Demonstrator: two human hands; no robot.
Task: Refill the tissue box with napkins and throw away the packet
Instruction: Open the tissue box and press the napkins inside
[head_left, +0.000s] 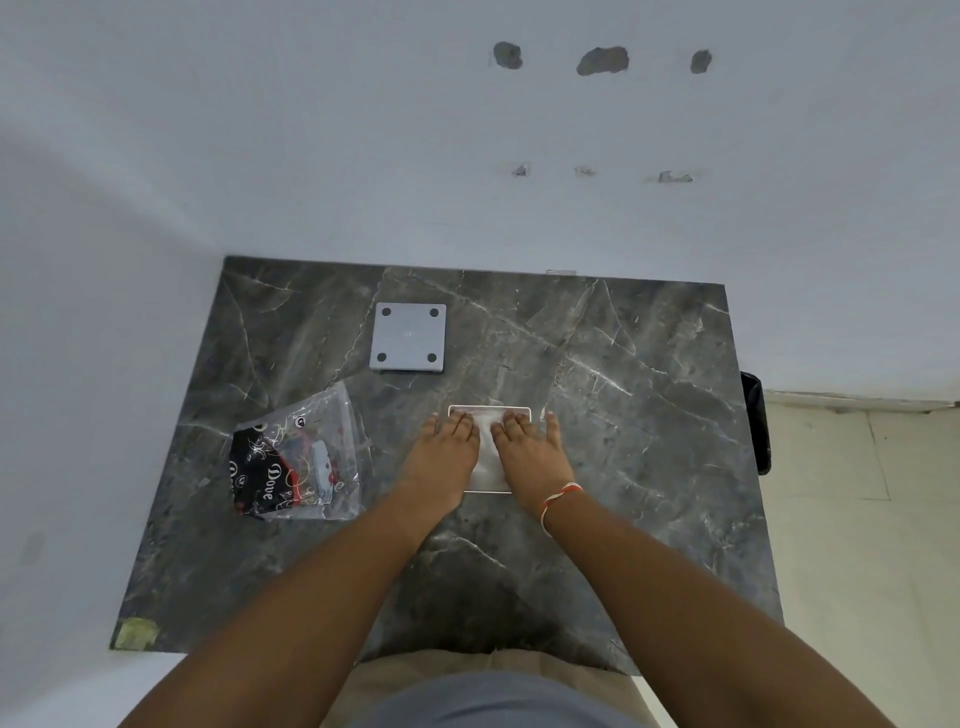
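In the head view, the tissue box (489, 415) stands a little right of the middle of the dark marble table (649, 415). It is open at the top, with a thin white rim, and white napkins (485, 447) lie inside it. Its long axis runs from 6 o'clock to 12 o'clock, away from the person.

The left hand (441, 457) lies flat on the left part of the napkins, fingers straight and close together, tips toward 12 o'clock. The right hand (530, 452) lies flat on the right part in the same way, with a red and white thread (558, 499) on its wrist. Both hands press with open palms and close around nothing.

The packet (296, 457) lies at 9 o'clock from the box, well apart from it. It is clear plastic with black and red print, crumpled, and its open end points toward 12 o'clock.

A grey square plate (409, 338) with four holes lies flat at about 11 o'clock from the box.

The table stands in a corner of white walls (363, 130). The far wall has some patched holes (602, 60). A black bin (756, 421) stands at the right edge of the table, at 3 o'clock, on a pale tiled floor (857, 519).
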